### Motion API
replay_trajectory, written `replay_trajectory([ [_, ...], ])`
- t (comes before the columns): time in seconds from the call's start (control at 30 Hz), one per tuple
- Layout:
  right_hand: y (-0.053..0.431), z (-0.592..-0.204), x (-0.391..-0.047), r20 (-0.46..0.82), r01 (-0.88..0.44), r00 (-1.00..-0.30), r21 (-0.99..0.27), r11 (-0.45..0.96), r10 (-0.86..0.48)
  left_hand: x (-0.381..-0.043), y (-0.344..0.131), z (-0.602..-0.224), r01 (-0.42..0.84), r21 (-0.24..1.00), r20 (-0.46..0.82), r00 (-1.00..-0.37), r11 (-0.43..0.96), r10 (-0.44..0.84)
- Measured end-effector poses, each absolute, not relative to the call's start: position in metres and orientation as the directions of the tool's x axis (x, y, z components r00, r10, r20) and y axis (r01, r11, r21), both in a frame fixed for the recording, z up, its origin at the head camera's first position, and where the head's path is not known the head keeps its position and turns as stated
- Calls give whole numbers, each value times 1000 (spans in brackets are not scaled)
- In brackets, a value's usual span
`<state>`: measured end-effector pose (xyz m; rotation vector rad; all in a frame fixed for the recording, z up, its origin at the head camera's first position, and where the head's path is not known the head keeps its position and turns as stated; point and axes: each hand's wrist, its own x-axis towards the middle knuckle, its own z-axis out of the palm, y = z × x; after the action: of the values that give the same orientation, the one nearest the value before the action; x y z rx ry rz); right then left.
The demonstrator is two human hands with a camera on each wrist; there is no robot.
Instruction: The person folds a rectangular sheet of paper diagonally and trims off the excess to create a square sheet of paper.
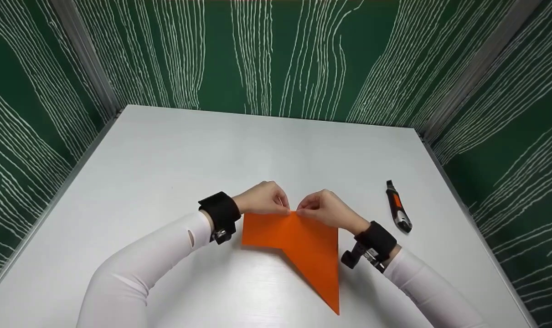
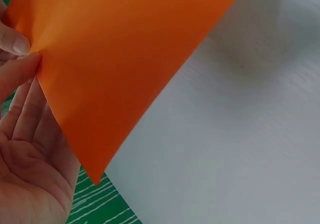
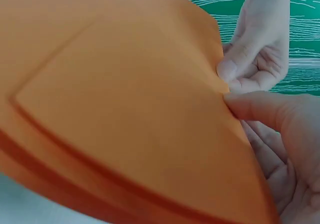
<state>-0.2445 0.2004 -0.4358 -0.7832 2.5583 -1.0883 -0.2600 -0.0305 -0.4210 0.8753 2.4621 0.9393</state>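
Observation:
A folded sheet of orange paper [image 1: 313, 255] hangs from both hands over the white table, one long point reaching down toward the near side. My left hand [image 1: 269, 199] pinches its top edge between thumb and fingers. Close beside it, my right hand [image 1: 326, 207] pinches the same edge, thumb on the near face. In the right wrist view the orange paper [image 3: 130, 109] shows overlapping layers, and both thumbs press near each other at the edge. The left wrist view shows the paper's [image 2: 120, 69] smooth face tapering to a corner below the fingers.
A utility knife [image 1: 398, 207] with a black and orange handle lies on the white table [image 1: 239, 146], right of the hands. Green walls [image 1: 294, 59] with white wavy lines stand along the table's back and sides, with grey metal posts [image 1: 89, 54] at the corners.

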Motion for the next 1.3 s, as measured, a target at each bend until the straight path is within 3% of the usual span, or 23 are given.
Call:
replay_trajectory([
  [0.43, 199, -436, -245, 11, -427, -794, -722, 545, -608, -254, -24, -417, 431, 638, -103, -773, 638, 625],
  [0.67, 199, -438, -244, 16, -433, -795, -716, 548, -606, -253, -23, -417, 474, 591, -103, -759, 653, 643],
  [1.3, 239, -437, -251, -204, -188, -813, -794, 578, -545, -266, -68, -430, 360, 670, -180, -770, 649, 613],
])
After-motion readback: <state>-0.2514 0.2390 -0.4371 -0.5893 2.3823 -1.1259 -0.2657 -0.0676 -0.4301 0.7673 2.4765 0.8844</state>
